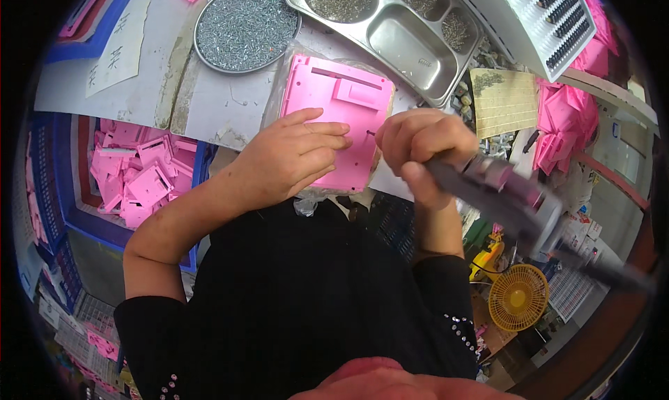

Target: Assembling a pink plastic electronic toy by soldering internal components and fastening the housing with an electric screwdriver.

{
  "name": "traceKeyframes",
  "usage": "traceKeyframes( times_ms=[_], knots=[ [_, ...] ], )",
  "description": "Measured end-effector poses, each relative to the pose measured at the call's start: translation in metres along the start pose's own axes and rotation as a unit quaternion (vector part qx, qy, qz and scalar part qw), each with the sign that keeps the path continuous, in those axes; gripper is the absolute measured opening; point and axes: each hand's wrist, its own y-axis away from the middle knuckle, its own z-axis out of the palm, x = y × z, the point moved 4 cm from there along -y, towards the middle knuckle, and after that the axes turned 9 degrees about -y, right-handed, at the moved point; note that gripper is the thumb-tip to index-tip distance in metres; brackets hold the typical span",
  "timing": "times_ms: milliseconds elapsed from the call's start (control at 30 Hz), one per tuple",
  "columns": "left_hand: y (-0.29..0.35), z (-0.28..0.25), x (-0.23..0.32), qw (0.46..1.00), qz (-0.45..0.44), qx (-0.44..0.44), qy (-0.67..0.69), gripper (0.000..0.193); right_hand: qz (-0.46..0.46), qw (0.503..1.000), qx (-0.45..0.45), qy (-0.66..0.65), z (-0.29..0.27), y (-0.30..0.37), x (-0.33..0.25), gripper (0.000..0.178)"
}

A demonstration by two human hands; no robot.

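Observation:
A flat pink plastic housing [339,142] with slots and holes lies before me on a clear plastic bag at the table's near edge. My left hand [296,149] rests flat on its left side, fingers stretched out. Wrapped round a long dark power screwdriver [498,198], my right hand [432,149] is at the housing's right edge. The tool's body slants down to the right and is blurred. A small dark tip or screw shows on the housing beside my right fingers; whether the two touch is hard to see.
A round metal dish [247,27] holds many screws. Beside it, a steel compartment tray [411,44] holds small hardware. A blue crate [73,201] of pink parts stands at left. Pink parts [564,125], a stained card [505,102] and a yellow fan [518,297] are at right.

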Motion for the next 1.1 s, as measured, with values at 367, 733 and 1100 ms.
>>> traceKeyframes(
  times_ms=[367,733,1100],
  knots=[
    [0.001,0.000,0.000,1.000,-0.003,0.000,0.020,0.015,-0.017,0.996,0.085,-0.028,-0.038,-0.032,0.028,0.024],
    [0.000,-0.006,-0.002,0.986,-0.052,0.119,0.105,0.014,-0.072,0.989,0.086,-0.100,-0.007,-0.035,-0.042,0.015],
    [0.006,-0.015,-0.002,0.972,-0.058,0.195,0.118,0.011,-0.103,0.970,0.027,-0.218,0.034,-0.023,-0.033,0.026]
  ],
)
